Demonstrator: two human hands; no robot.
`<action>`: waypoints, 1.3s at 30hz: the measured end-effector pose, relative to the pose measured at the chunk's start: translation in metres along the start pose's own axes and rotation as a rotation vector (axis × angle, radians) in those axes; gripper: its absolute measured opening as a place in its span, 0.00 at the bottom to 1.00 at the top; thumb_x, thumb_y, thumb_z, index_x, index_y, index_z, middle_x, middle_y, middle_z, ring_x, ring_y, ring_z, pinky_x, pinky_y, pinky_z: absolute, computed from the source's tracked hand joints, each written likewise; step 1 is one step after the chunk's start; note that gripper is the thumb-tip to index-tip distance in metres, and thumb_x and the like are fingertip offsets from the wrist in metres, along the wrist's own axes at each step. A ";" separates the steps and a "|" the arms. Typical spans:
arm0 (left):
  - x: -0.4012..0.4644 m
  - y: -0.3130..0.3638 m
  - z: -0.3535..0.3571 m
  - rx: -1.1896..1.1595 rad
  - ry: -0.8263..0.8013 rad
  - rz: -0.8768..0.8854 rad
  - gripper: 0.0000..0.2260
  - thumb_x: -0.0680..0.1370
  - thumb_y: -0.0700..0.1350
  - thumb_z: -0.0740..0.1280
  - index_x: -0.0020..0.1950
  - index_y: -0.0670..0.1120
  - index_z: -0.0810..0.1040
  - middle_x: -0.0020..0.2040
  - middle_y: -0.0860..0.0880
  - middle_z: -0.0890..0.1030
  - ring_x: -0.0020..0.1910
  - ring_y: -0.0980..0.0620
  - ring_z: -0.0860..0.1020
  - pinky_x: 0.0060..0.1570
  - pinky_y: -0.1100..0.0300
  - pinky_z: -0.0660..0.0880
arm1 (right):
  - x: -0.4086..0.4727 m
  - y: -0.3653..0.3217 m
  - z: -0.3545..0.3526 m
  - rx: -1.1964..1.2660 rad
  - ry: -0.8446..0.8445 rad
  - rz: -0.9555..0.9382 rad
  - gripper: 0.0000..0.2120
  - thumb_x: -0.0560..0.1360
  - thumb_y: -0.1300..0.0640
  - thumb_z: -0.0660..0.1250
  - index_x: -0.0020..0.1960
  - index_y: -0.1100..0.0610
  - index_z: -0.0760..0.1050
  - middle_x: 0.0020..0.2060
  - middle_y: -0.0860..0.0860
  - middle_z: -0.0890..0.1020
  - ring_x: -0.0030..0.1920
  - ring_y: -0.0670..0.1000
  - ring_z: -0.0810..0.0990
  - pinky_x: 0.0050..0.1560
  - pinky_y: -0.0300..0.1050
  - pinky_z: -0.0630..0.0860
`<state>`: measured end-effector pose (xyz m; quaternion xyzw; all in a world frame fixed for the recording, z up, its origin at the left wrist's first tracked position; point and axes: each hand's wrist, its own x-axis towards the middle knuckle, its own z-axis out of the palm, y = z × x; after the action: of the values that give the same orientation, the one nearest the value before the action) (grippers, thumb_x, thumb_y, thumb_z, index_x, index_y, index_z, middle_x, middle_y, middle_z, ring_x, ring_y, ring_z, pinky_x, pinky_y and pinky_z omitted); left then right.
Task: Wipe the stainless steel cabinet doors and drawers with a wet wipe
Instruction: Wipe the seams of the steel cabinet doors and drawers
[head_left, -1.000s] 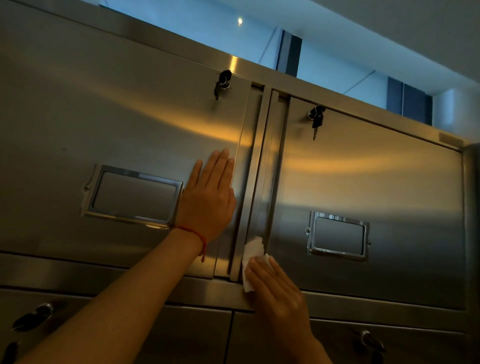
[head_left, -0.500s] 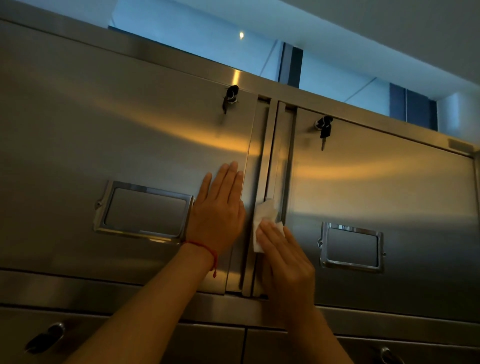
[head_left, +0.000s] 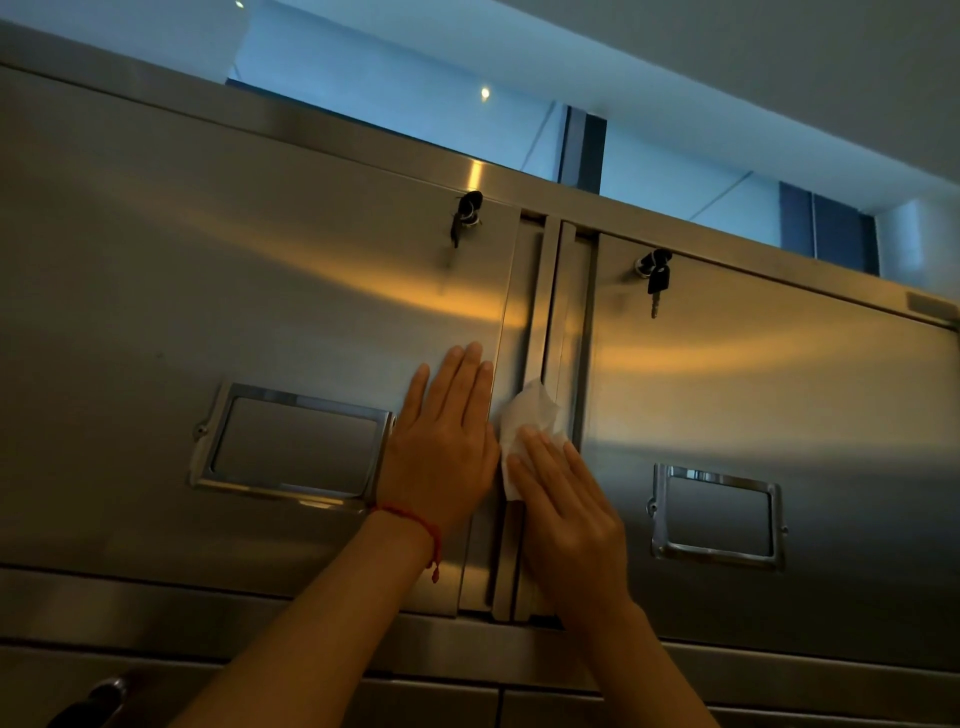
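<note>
Right hand (head_left: 563, 512): fingers straight and together, flat on the wet wipe (head_left: 530, 423), pressing it against the centre seam (head_left: 545, 312) where the two cabinet doors meet. The wipe sits under and just above the fingertips, spilling left of the seam.

Left hand (head_left: 444, 441): fingers extended and close together, palm flat on the left door (head_left: 260, 291), just left of the seam, holding nothing; a red string (head_left: 415, 519) circles its wrist.

Seam: long axis vertical, running from the hands up to the top rail. The unwiped stretch likely lies above the wipe, so the right hand, the nearer one, would travel upward.

Either side of the seam: a label frame (head_left: 291, 441) on the left door, a key (head_left: 655, 283) in the right door (head_left: 779, 389).
</note>
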<state>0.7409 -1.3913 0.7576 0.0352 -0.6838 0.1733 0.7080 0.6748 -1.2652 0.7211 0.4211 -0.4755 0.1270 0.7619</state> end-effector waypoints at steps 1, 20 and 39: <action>0.000 0.000 0.000 0.001 0.000 -0.001 0.23 0.77 0.46 0.52 0.67 0.36 0.71 0.67 0.37 0.71 0.67 0.40 0.70 0.62 0.40 0.69 | 0.000 -0.001 0.000 0.002 0.002 0.003 0.14 0.71 0.60 0.63 0.52 0.66 0.80 0.53 0.64 0.80 0.56 0.60 0.79 0.58 0.58 0.70; 0.000 0.000 0.004 0.001 0.048 0.013 0.22 0.77 0.46 0.52 0.65 0.35 0.72 0.66 0.36 0.72 0.66 0.39 0.70 0.62 0.40 0.69 | 0.007 0.003 0.006 0.009 -0.017 -0.024 0.15 0.68 0.60 0.69 0.52 0.66 0.80 0.52 0.64 0.81 0.55 0.60 0.80 0.56 0.59 0.72; -0.002 -0.001 0.000 -0.017 0.013 0.001 0.22 0.77 0.46 0.52 0.66 0.36 0.71 0.67 0.36 0.71 0.66 0.39 0.70 0.60 0.39 0.71 | -0.002 0.010 0.001 -0.008 -0.094 -0.113 0.15 0.69 0.61 0.68 0.54 0.65 0.80 0.54 0.63 0.80 0.56 0.59 0.79 0.58 0.55 0.72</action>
<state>0.7409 -1.3922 0.7562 0.0276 -0.6805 0.1679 0.7128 0.6675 -1.2596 0.7246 0.4498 -0.4869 0.0621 0.7461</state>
